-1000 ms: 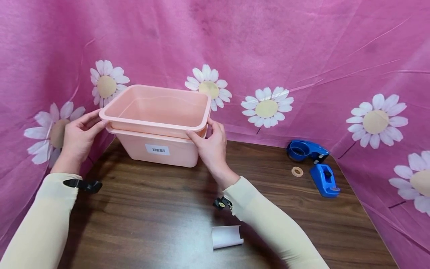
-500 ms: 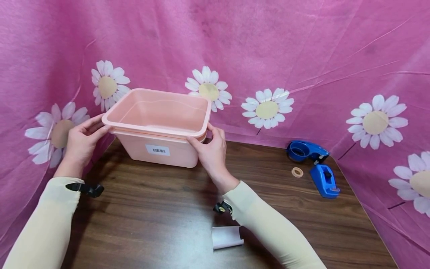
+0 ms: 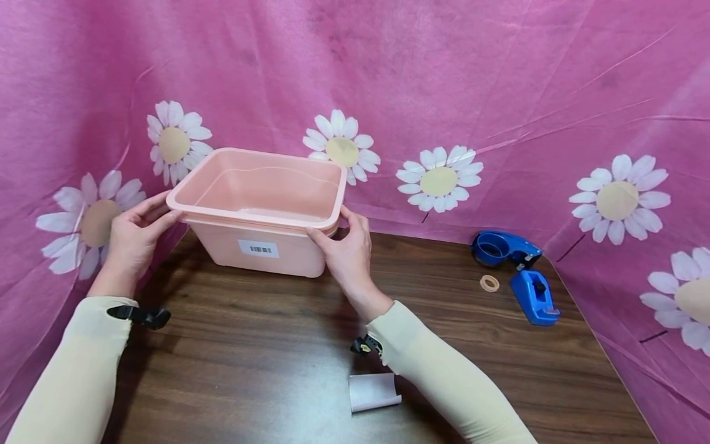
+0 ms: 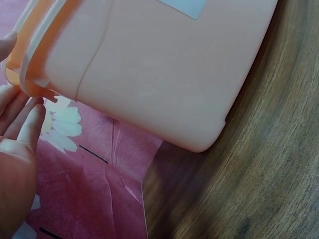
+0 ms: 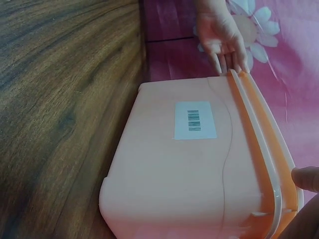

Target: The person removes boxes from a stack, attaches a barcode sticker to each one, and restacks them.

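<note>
Two pink plastic bins stand nested at the back left of the table. The upper bin (image 3: pixel 266 179) sits deep in the lower bin (image 3: pixel 222 240), their rims close together, with a thin gap between them in the right wrist view. A white barcode label (image 3: pixel 258 248) is on the lower bin's front wall. My left hand (image 3: pixel 133 243) holds the upper bin's rim at its left end, fingers beneath and thumb at the front corner. At the right end my right hand (image 3: pixel 350 256) pinches the rim, its thumb (image 5: pixel 306 178) against the edge in the right wrist view.
A curved white piece (image 3: pixel 374 392) lies near the front of the brown wooden table (image 3: pixel 249 345). At the right are a blue tape dispenser (image 3: pixel 535 298), another blue dispenser (image 3: pixel 490 248) and a small tan ring (image 3: pixel 489 283). Pink flowered cloth (image 3: pixel 444 92) hangs behind and at the sides.
Both hands have lowered the upper bin farther into the lower one, narrowing the gap between the rims. In the last half second little has moved.
</note>
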Demonstrator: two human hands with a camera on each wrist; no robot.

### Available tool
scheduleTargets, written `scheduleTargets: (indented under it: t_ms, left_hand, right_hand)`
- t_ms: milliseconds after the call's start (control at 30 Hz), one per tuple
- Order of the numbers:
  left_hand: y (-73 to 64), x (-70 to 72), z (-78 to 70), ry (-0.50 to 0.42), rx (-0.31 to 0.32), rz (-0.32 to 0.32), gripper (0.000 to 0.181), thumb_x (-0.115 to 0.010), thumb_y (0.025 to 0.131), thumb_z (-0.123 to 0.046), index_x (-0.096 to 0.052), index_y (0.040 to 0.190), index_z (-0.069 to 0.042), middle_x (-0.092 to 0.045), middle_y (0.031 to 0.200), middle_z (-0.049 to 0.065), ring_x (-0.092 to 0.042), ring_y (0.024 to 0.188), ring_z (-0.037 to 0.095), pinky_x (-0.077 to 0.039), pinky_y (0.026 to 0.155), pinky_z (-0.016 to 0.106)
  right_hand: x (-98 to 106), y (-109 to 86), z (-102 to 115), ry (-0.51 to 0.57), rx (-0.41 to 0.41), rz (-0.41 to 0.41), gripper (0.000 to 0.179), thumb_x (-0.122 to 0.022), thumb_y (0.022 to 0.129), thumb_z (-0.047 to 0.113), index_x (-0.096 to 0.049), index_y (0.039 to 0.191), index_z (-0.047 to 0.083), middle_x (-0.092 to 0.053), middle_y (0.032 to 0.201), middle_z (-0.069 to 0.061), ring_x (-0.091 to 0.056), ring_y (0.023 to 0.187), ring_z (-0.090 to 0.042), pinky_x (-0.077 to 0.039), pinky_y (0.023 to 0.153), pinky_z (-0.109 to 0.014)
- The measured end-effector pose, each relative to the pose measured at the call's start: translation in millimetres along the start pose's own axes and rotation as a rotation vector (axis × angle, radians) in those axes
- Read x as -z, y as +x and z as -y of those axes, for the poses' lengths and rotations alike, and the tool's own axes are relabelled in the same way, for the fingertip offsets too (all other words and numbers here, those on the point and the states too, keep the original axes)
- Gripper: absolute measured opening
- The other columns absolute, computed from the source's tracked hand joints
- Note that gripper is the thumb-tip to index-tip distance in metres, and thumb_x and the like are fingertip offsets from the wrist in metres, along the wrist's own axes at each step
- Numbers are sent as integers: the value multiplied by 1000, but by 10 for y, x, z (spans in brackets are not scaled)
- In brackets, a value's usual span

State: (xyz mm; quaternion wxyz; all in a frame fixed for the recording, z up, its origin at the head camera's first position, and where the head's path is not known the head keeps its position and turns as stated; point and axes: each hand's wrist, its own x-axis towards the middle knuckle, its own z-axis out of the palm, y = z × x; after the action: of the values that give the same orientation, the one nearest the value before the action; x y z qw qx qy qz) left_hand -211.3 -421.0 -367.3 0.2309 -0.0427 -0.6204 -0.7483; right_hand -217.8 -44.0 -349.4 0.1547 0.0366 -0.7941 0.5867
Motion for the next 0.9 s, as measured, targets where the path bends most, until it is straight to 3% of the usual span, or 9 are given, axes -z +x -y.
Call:
scheduleTargets:
  t_ms: [233, 400, 533, 667, 767, 900]
  left_hand:
    - [5, 1, 15, -62, 12, 13, 44, -75, 99, 12, -76, 141, -2, -88, 114, -4, -82, 105, 2, -62, 92, 13]
    - [-4, -9, -1, 2, 12, 12, 47, -77, 100, 9, -74, 145, -2, -87, 116, -9, -80, 108, 0, -61, 93, 10]
    - [-37, -23, -28, 140, 1, -25, 53, -80, 100, 2, -68, 152, -2, -83, 116, -20, -76, 108, -8, -57, 92, 5]
    - [-64, -104, -88, 385, -63, -116, 57, -81, 100, -5, -65, 155, -1, -77, 127, -22, -71, 114, -12, -54, 98, 3]
    - [-87, -205, -167, 593, -121, -204, 55, -81, 102, -15, -67, 154, -6, -75, 141, -8, -68, 121, -10, -52, 108, 7]
    - [-161, -361, -304, 756, -196, -284, 52, -80, 103, -26, -71, 151, -11, -73, 151, 10, -63, 126, -11, -50, 115, 11]
  right_hand:
    - [-8, -1, -3, 11, -8, -1, 78, -98, 83, 29, -67, 152, 9, -63, 142, -17, -63, 132, -35, -50, 115, -52]
    - [6, -9, 0, 19, -15, 7, 80, -97, 84, 29, -65, 154, 7, -62, 146, -18, -61, 136, -35, -49, 119, -53]
    - [55, 5, -30, -8, -8, 38, 84, -96, 87, 32, -61, 158, 6, -62, 152, -17, -59, 144, -34, -46, 126, -52]
    - [192, 32, -86, -48, -13, 70, 88, -96, 88, 33, -56, 162, 4, -64, 157, -13, -56, 154, -31, -43, 132, -48]
    - [366, 52, -135, -69, -33, 100, 88, -95, 89, 33, -56, 163, 7, -64, 160, -10, -54, 157, -29, -41, 134, -47]
    - [668, 62, -206, -120, -69, 165, 84, -94, 91, 35, -57, 163, 13, -62, 163, -7, -53, 158, -29, -40, 135, -50]
